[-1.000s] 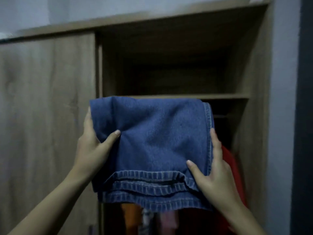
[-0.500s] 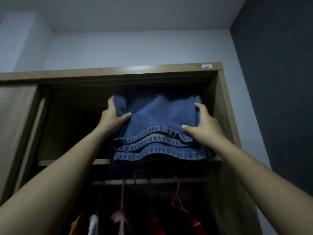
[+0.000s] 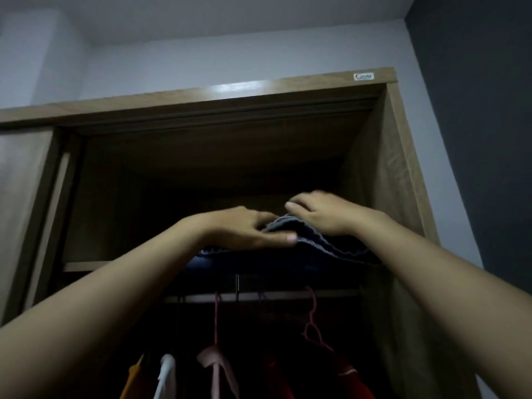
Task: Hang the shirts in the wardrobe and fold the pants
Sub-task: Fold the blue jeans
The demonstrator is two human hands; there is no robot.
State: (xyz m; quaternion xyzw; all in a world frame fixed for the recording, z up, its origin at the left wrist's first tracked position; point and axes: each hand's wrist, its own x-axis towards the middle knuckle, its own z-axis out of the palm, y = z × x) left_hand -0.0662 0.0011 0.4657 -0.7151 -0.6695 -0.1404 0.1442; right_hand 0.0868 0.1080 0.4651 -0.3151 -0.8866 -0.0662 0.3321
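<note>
Pale walls met a dark wall [image 3: 475,110] on the right, and a brown wooden wardrobe [image 3: 385,156] filled the head view, seen from below. Its sliding door [image 3: 23,197] stood pushed to the left, and a small sticker [image 3: 364,76] sat on its top edge.

Folded blue pants [image 3: 316,243] lay on the top shelf [image 3: 83,266] toward its right end, with their stacked edges bulging at the shelf's front. The left hand [image 3: 250,228] pinched the near fold between the thumb underneath and the fingers on top. The right hand [image 3: 322,214] rested its heel on the pants; its fingers were bent and blurred, so I could not tell whether they gripped the cloth.

Below the shelf ran a rail [image 3: 259,298] carrying a pink hanger [image 3: 312,315]. Along the bottom edge hung an orange shirt [image 3: 134,381], a white shirt [image 3: 167,375], a pink shirt [image 3: 216,367] and a red shirt [image 3: 351,381].
</note>
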